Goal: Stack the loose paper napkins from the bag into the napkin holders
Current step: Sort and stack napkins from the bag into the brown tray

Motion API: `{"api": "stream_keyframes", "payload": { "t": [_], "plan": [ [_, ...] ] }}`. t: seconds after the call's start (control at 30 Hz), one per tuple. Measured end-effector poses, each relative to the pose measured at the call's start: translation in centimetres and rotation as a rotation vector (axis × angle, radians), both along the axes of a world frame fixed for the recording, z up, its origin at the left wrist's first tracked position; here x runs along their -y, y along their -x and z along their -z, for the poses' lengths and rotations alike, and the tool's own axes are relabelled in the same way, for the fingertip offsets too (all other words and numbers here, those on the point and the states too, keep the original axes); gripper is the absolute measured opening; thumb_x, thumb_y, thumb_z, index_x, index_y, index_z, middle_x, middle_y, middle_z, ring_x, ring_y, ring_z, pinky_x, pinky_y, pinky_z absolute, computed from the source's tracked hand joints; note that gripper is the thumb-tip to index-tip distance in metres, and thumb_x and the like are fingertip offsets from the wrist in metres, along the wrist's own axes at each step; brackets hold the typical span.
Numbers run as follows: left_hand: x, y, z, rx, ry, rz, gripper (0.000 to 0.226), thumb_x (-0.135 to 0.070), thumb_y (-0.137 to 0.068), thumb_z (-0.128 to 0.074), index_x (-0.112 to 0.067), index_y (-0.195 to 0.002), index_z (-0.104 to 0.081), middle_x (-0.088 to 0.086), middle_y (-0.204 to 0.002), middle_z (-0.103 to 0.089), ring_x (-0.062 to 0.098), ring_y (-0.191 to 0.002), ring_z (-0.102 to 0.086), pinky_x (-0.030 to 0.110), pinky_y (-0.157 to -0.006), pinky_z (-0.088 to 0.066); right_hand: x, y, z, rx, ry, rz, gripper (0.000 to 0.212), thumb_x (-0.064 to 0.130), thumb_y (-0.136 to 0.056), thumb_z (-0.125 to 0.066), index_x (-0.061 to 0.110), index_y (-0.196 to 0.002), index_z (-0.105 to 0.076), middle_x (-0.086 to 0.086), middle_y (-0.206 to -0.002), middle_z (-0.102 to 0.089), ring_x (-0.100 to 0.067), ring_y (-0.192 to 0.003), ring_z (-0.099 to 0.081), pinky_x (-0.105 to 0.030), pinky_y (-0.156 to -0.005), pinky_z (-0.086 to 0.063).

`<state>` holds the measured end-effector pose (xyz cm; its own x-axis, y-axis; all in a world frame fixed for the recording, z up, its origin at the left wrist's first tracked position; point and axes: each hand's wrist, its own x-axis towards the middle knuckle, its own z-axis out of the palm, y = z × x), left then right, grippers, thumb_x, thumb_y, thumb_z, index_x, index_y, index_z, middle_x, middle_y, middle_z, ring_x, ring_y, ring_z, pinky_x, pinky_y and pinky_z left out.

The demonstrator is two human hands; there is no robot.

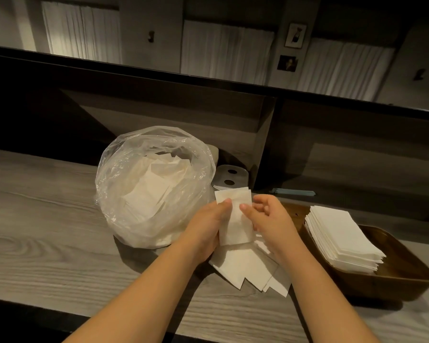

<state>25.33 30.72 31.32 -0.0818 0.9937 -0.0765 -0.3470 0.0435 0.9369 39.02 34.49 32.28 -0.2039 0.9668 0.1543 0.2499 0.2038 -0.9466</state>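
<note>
The left hand (209, 224) and the right hand (270, 219) both grasp one small bundle of white rectangular paper napkins (235, 219), holding it just above the counter. The left thumb presses on the front near the top left corner and the left fingers go behind the bundle. The right thumb presses on the front near the right edge, and the other right fingers are curled at the side. The long axis of the bundle runs from near to far, almost upright, with the top leaning slightly to the left. The edges at the top are not fully even, so a second sheet shows behind the first one. The paper looks flat, thin and slightly creamy in the warm light.

Under the hands, a loose fan of white paper napkins (248, 271) lies on the grey wood-grain counter (47, 231), with corners pointing toward the near edge. Just to the left stands a clear crumpled plastic bag (124, 194), open at the top, with many mixed napkins inside. To the right, a dark brown wooden tray holder (404, 258) carries a neat stack of white napkins (342, 236), its long axis going diagonally from far left to near right.
</note>
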Motion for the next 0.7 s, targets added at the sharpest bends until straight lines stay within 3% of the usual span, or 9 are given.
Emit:
{"api": "stream_keyframes", "payload": {
  "t": [0.13, 0.2, 0.37, 0.47, 0.6, 0.7],
  "plan": [
    [0.17, -0.16, -0.35, 0.019, -0.044, -0.075, 0.011, -0.032, -0.101, -0.051, -0.027, -0.099, -0.061, 0.007, -0.102, -0.07, 0.028, -0.1, -0.066, 0.05, -0.096, -0.052, 0.59, 0.08, -0.26, -0.063, 0.093, -0.156, 0.019, 0.021, -0.092, -0.066, 0.023, -0.111, -0.063, 0.006, -0.098, -0.072, -0.011, -0.09, -0.07, -0.025, -0.069, -0.058],
    [0.26, -0.16, -0.55, 0.044, -0.05, -0.094, 0.009, -0.032, -0.101, -0.052, -0.027, -0.099, -0.059, 0.008, -0.103, -0.069, 0.028, -0.1, -0.067, 0.05, -0.095, -0.054, 0.73, 0.06, -0.26, -0.132, 0.157, -0.204, 0.017, 0.017, -0.092, -0.065, 0.022, -0.108, -0.066, 0.006, -0.093, -0.074, -0.012, -0.089, -0.071, -0.026, -0.07, -0.058],
    [0.31, -0.18, -0.55, 0.055, -0.056, -0.066, 0.013, -0.029, -0.103, -0.048, -0.023, -0.101, -0.06, 0.01, -0.101, -0.07, 0.029, -0.098, -0.068, 0.05, -0.094, -0.054, 0.71, -0.14, -0.49, -0.266, 0.256, -0.231, 0.024, 0.005, -0.087, -0.066, 0.014, -0.109, -0.062, -0.008, -0.106, -0.069, -0.026, -0.099, -0.067, -0.035, -0.074, -0.057],
    [0.31, -0.15, -0.65, 0.067, -0.063, -0.072, 0.011, -0.028, -0.102, -0.049, -0.023, -0.102, -0.059, 0.01, -0.104, -0.07, 0.029, -0.099, -0.068, 0.048, -0.092, -0.056, 0.66, -0.16, -0.55, -0.287, 0.289, -0.233, 0.032, 0.004, -0.087, -0.068, 0.015, -0.116, -0.061, -0.007, -0.109, -0.071, -0.024, -0.099, -0.069, -0.033, -0.073, -0.058],
    [-0.04, -0.27, -0.49, 0.097, -0.054, -0.135, 0.01, -0.029, -0.103, -0.049, -0.024, -0.1, -0.057, 0.009, -0.102, -0.07, 0.026, -0.096, -0.069, 0.047, -0.091, -0.056, 0.94, -0.12, -0.55, -0.265, 0.325, -0.271, 0.014, 0.012, -0.093, -0.062, 0.01, -0.106, -0.068, -0.005, -0.093, -0.075, -0.013, -0.078, -0.071, -0.022, -0.063, -0.055],
    [-0.35, -0.15, -0.44, 0.168, -0.042, -0.215, 0.013, -0.031, -0.104, -0.046, -0.024, -0.105, -0.057, 0.009, -0.101, -0.07, 0.026, -0.094, -0.069, 0.045, -0.084, -0.058, 0.86, 0.06, -0.53, -0.254, 0.32, -0.268, 0.018, 0.007, -0.091, -0.064, 0.004, -0.108, -0.062, -0.008, -0.094, -0.072, -0.015, -0.075, -0.069, -0.021, -0.061, -0.054]
  ]
}}
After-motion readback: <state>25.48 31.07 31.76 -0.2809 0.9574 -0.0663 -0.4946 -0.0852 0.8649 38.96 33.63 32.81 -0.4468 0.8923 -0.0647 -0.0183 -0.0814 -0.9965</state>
